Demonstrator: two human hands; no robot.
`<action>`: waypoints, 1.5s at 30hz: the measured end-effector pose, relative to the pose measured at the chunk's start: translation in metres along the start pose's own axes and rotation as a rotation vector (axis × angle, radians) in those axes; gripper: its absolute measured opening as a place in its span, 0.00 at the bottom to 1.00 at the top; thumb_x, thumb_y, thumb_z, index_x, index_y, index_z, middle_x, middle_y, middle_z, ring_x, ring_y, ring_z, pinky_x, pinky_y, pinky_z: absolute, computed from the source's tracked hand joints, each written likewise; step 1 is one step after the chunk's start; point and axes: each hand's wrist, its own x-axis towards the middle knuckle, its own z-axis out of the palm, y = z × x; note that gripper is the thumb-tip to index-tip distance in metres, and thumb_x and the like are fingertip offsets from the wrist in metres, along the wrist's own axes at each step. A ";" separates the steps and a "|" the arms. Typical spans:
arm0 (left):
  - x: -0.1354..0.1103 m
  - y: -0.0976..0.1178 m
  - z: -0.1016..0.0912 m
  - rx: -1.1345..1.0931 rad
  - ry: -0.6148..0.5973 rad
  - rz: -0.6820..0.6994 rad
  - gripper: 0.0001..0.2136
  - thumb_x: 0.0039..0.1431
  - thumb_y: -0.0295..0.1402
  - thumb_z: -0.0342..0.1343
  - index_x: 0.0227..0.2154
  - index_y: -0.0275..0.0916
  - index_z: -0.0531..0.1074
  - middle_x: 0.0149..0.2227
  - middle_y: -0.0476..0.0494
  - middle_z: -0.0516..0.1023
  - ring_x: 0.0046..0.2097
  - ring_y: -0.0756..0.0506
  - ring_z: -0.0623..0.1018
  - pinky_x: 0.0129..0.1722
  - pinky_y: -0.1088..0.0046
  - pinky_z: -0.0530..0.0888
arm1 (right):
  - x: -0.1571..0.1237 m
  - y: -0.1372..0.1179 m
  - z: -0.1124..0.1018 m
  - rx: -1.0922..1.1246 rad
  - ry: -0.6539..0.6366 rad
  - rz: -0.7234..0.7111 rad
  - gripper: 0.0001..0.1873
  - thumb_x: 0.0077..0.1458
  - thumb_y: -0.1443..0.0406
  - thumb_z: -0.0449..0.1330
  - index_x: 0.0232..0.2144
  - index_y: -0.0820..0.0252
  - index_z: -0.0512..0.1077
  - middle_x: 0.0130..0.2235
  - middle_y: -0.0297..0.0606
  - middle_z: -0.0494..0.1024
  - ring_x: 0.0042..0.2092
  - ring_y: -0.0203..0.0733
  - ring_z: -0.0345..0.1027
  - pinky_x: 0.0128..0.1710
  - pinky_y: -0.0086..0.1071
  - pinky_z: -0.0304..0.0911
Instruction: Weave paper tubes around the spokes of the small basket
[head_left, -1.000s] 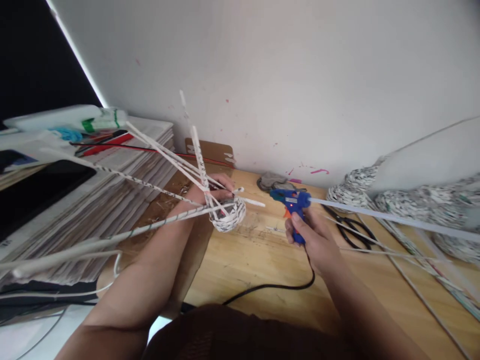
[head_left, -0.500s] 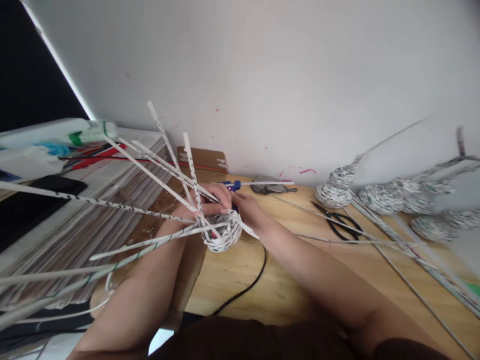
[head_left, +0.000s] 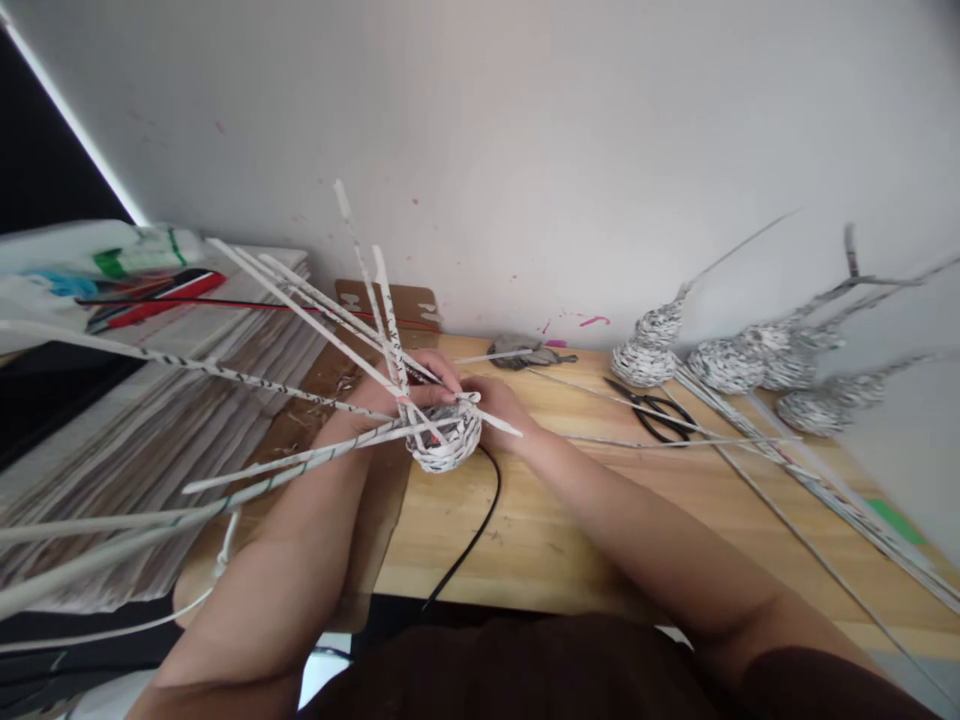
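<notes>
Near the middle of the head view, my left hand is closed on the rim of a small round basket woven from rolled newspaper strips. Several long paper tubes fan out from it to the left and upward. My right hand is closed against the basket's far right side, its fingers mostly hidden. It holds a glue gun, whose body is hidden now; a pale glue stick shows behind the hands. A short flattened strip end juts right from the rim.
On the wooden table at right lie black scissors, loose paper tubes and several woven gourd-like shapes by the wall. A grey crumpled item lies behind my hands. Stacked newspapers stand left. A black cable curves below the basket.
The camera view has shifted slightly. The blue glue gun body, seen between my hands before, is now hidden, and its glue stick has moved left. The strip end at the rim points further right.
</notes>
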 end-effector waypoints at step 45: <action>0.007 -0.007 0.025 0.212 -0.037 -0.211 0.06 0.47 0.32 0.68 0.26 0.34 0.78 0.25 0.44 0.79 0.28 0.47 0.77 0.28 0.72 0.74 | -0.095 -0.012 -0.076 -0.954 0.299 -0.716 0.09 0.65 0.66 0.56 0.36 0.61 0.75 0.34 0.40 0.80 0.36 0.43 0.68 0.41 0.37 0.62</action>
